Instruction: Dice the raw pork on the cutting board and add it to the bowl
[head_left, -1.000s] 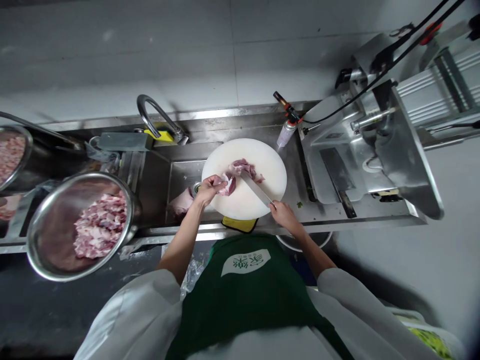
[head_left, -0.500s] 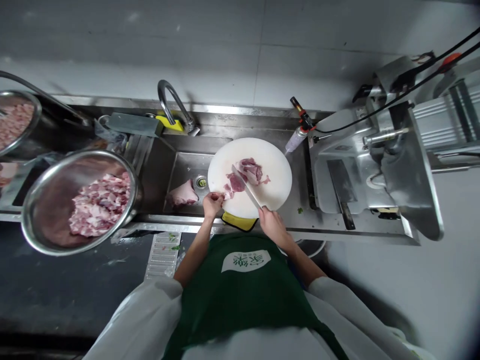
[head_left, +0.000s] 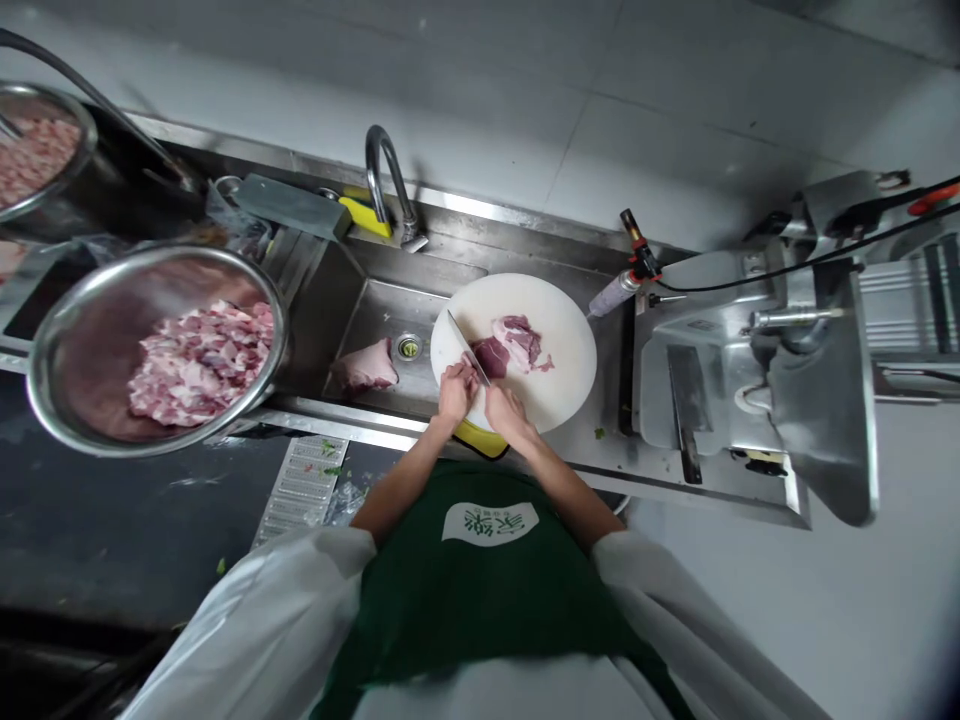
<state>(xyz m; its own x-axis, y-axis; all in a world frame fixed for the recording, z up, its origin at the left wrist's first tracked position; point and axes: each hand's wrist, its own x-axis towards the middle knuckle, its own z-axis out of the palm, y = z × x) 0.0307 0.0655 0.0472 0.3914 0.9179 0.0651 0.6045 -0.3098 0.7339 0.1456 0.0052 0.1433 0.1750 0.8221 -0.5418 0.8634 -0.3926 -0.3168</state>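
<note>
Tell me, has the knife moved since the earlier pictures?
Yes, leftward. Judged against the round white cutting board, the knife has shifted left along with the right hand; its tip now lies nearer the board's left edge.

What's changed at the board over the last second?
The right hand has brought the knife leftward across the board, close to the left hand, and still grips it. The left hand has slid slightly toward the board's near edge; what is under its fingers is too small to tell. The meat piece in the sink, steel bowl and cleaver stayed put.
</note>
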